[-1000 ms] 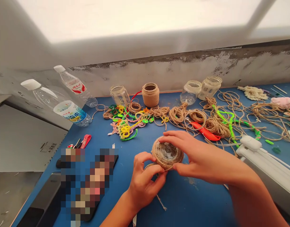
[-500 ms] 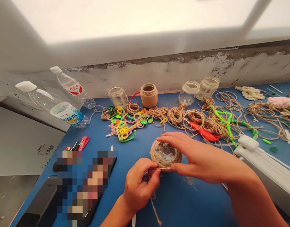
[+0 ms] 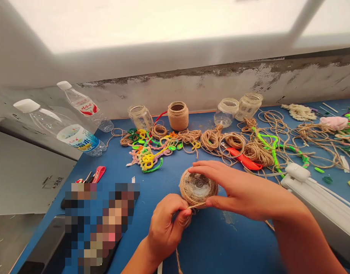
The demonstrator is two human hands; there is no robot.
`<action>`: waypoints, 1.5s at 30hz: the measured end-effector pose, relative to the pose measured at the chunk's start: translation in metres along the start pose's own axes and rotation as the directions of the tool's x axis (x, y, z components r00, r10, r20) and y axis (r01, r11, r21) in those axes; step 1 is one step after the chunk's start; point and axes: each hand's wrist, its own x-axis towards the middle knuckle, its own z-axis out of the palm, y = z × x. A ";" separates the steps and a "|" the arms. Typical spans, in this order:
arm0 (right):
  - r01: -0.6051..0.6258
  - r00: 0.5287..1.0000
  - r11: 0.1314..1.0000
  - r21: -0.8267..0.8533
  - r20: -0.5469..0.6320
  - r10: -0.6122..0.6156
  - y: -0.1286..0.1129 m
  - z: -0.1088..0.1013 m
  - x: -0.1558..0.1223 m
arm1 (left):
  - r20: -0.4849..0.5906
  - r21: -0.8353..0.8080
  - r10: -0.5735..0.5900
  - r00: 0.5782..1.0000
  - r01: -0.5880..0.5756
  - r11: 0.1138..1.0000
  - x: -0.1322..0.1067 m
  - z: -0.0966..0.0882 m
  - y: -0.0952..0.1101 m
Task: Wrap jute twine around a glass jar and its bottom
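A small glass jar (image 3: 197, 188) lies on its side, wrapped in coils of jute twine, with its bare glass base facing up toward me. My right hand (image 3: 234, 192) rests across the top of the jar, fingers spread over the glass base and thumb on the twine. My left hand (image 3: 166, 224) pinches a taut strand of the twine (image 3: 197, 205) at the jar's lower edge. A loose tail of that twine (image 3: 177, 260) hangs down below my left hand, toward the blue work table (image 3: 220, 236).
Behind my hands lie loose twine coils, colourful pipe-cleaner shapes (image 3: 146, 154), an orange-red cutter (image 3: 243, 160), several glass jars and a twine-covered jar (image 3: 178, 116). Plastic bottles (image 3: 74, 131) lie at the left, a pixelated patch (image 3: 100, 224) covers the near left, and a white plastic rail (image 3: 314, 194) sits at the right.
My left hand has moved down and to the right, drawing the twine strand tight across the jar's lower edge. The jar has turned slightly, and the whole view has shifted a little.
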 end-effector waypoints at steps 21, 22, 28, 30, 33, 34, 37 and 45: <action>-0.001 1.000 0.999 -0.032 0.009 0.001 -0.006 -0.002 -0.001 | -0.142 0.092 0.084 0.986 -0.071 0.993 0.003 -0.004 -0.005; 0.001 1.000 1.000 -0.031 0.002 -0.001 -0.006 -0.002 -0.001 | -0.134 0.078 0.063 0.989 -0.053 0.996 0.003 -0.005 -0.005; -0.009 0.999 1.000 -0.013 -0.043 0.008 -0.005 0.002 -0.001 | -0.141 0.081 0.015 0.990 -0.003 0.997 0.004 -0.006 -0.004; -0.012 0.998 1.000 -0.011 -0.065 0.011 -0.005 0.003 -0.001 | -0.150 0.097 0.024 0.988 -0.010 0.995 0.004 -0.006 -0.003; -0.023 0.997 1.000 -0.016 -0.071 0.022 -0.007 0.004 0.002 | -0.158 0.117 0.036 0.987 -0.018 0.993 0.005 -0.005 -0.002; -0.025 0.997 1.000 -0.015 -0.071 0.024 -0.007 0.004 0.002 | -0.161 0.118 0.036 0.986 -0.017 0.993 0.006 -0.005 -0.002; -0.025 0.997 1.000 -0.008 -0.073 0.025 -0.009 0.006 0.005 | -0.164 0.121 0.033 0.986 -0.013 0.993 0.006 -0.005 -0.001; -0.128 0.983 0.989 0.076 -0.119 0.137 -0.006 0.016 0.007 | -0.156 0.121 0.034 0.987 -0.016 0.993 0.007 -0.005 0.001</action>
